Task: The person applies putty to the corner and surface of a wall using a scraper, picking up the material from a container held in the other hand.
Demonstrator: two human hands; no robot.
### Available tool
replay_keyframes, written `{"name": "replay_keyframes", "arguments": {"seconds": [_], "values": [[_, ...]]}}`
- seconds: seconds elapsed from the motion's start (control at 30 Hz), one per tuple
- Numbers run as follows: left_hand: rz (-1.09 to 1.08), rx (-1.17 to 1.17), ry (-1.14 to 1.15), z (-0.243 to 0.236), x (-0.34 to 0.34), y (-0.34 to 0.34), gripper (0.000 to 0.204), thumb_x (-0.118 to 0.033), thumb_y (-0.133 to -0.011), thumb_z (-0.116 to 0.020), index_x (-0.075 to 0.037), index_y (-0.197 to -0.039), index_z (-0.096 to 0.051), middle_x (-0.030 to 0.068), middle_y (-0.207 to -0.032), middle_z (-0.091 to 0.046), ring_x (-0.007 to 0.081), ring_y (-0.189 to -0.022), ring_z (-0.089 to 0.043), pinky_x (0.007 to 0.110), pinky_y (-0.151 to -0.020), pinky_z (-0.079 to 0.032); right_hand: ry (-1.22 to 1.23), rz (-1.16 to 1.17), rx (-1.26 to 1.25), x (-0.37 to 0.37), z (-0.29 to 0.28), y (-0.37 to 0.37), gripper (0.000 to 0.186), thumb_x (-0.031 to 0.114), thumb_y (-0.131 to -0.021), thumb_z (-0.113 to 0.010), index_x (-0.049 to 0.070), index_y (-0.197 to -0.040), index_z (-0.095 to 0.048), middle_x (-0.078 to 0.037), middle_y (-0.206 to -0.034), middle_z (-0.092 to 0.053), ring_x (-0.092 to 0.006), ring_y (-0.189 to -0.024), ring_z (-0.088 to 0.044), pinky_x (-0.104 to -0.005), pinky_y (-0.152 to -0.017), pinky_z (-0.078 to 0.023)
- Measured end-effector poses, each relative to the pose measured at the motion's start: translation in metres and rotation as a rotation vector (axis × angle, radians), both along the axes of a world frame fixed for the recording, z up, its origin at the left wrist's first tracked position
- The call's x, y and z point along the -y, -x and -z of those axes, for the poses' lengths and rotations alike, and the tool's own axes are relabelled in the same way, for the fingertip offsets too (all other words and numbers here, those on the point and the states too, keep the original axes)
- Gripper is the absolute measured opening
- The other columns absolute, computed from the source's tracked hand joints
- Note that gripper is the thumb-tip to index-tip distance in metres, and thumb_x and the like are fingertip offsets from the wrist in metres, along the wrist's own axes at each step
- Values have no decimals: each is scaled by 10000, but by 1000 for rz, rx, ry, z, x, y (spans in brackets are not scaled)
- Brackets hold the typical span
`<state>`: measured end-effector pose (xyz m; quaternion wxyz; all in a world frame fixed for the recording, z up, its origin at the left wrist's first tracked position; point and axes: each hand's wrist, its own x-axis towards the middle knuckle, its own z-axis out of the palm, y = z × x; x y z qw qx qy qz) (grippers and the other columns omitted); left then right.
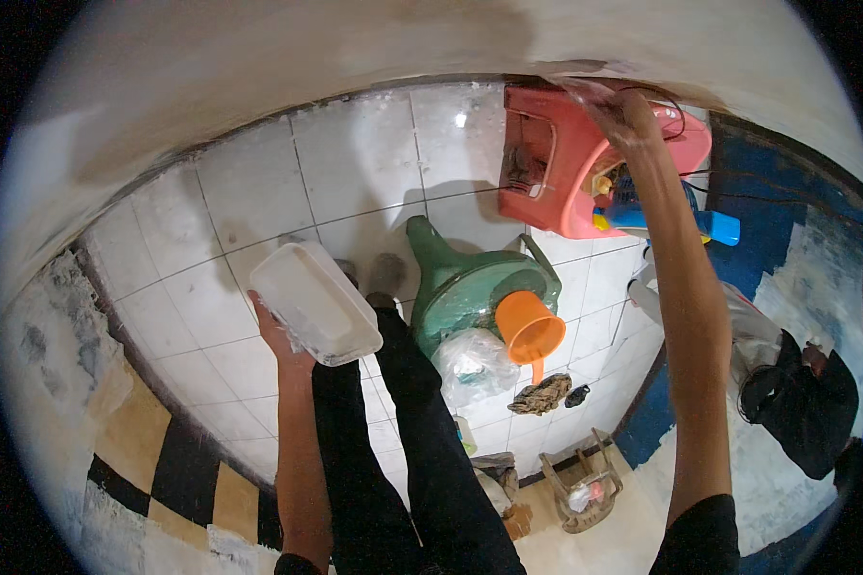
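My left hand [280, 335] holds a white rectangular plastic tub [307, 299] by its side, over the tiled floor left of my legs. No contents can be made out in the tub. Far off to the right, my right hand [631, 120] is stretched over a pink plastic stool [585, 115] beside the wall. Motion smears its fingers, so whether they grip anything does not show. Between my arms stands a green plastic stool [475, 287]. An orange mug [530, 328] and a clear plastic bag [477, 368] are on or against its near side.
A blue-and-yellow object [717, 228] pokes out beside the pink stool. A brown crumpled cloth [542, 395] lies nearer me, and a small wooden-looking stool [582, 482] stands behind. Black fabric [804, 407] is at the right. White tiles [249, 211] reach the wall.
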<state>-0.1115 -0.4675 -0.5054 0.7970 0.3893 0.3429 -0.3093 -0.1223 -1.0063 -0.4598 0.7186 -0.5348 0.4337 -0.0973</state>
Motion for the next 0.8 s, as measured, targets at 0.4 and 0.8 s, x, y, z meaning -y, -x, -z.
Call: {"name": "replay_keyframes", "arguments": {"seconds": [0.4, 0.8], "values": [[-84, -86, -102, -10, -29, 9, 590, -547, -944, -376, -93, -1316, -434, 97, -1268, -512, 274, -1135, -514, 416, -962, -446, -229, 130, -45, -40, -14, -1, 310, 25, -944, -389, -111, -1221, -412, -207, -1235, -512, -323, -1190, -469, -454, -1028, -426], [-122, -121, -212, -18, -47, 12, 586, -548, -943, -375, -107, -1325, -429, 89, -1269, -513, 279, -1136, -510, 429, -966, -437, -176, 367, -45, -86, -92, -2, 348, -23, -925, -345, -205, -1220, -373, -294, -1236, -475, -363, -1189, -476, -416, -1045, -419]]}}
